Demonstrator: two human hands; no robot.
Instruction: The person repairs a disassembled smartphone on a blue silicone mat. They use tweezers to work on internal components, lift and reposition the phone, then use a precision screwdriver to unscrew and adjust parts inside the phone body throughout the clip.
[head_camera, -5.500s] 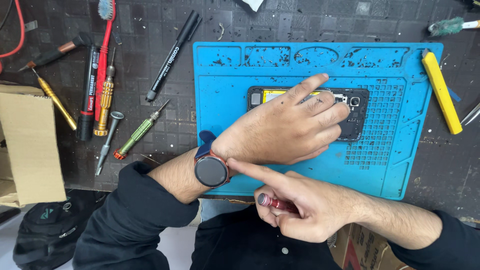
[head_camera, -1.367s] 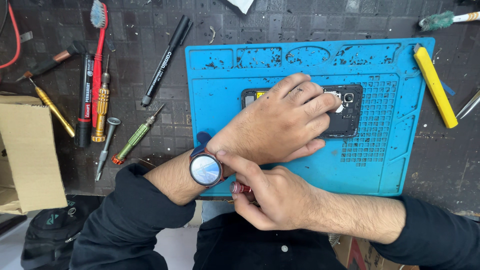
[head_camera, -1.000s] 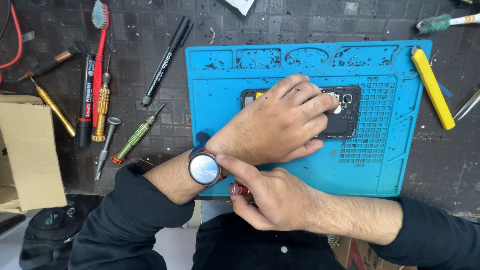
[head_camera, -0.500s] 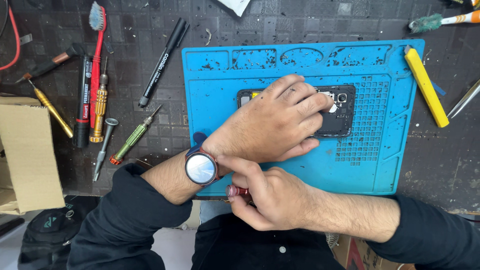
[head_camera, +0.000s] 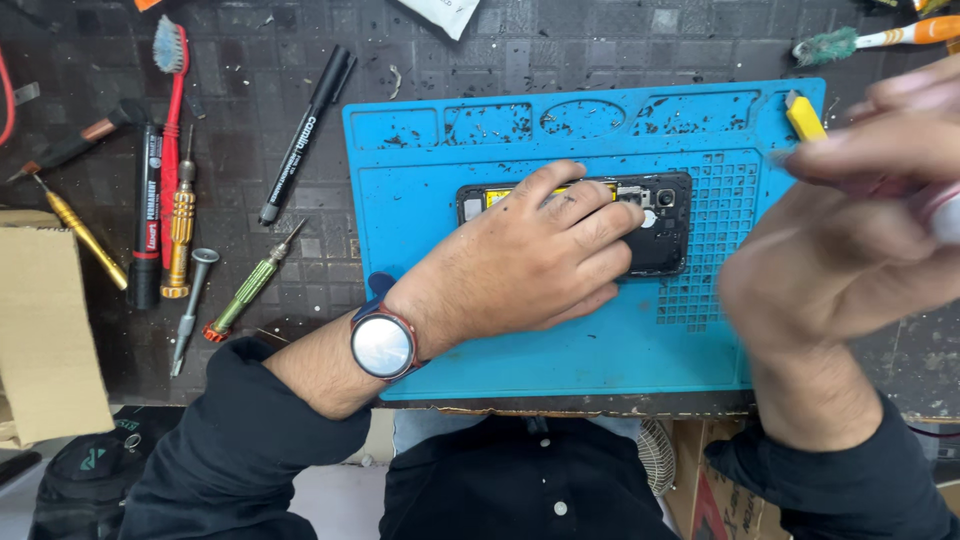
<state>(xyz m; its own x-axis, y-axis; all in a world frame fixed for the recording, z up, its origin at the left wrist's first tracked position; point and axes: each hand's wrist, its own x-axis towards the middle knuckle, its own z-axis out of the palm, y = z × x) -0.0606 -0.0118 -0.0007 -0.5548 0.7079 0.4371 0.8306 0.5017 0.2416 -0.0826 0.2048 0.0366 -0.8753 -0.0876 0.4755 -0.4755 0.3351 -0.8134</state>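
The left hand (head_camera: 525, 265) lay flat, fingers spread, pressing down on an opened phone (head_camera: 665, 225) that rested near the centre of the blue mat (head_camera: 560, 345) on the bench (head_camera: 300, 290). A round watch (head_camera: 382, 346) sat on that wrist. The right hand (head_camera: 850, 240), blurred and raised close to the camera at three o'clock of the phone, was curled, though what it held I could not tell. At nine o'clock of the mat lay a green screwdriver (head_camera: 250, 285), a black marker (head_camera: 305, 135), a gold screwdriver (head_camera: 180, 230) and a red toothbrush (head_camera: 172, 120). A yellow tool (head_camera: 803, 115) lay at the mat's two o'clock corner.
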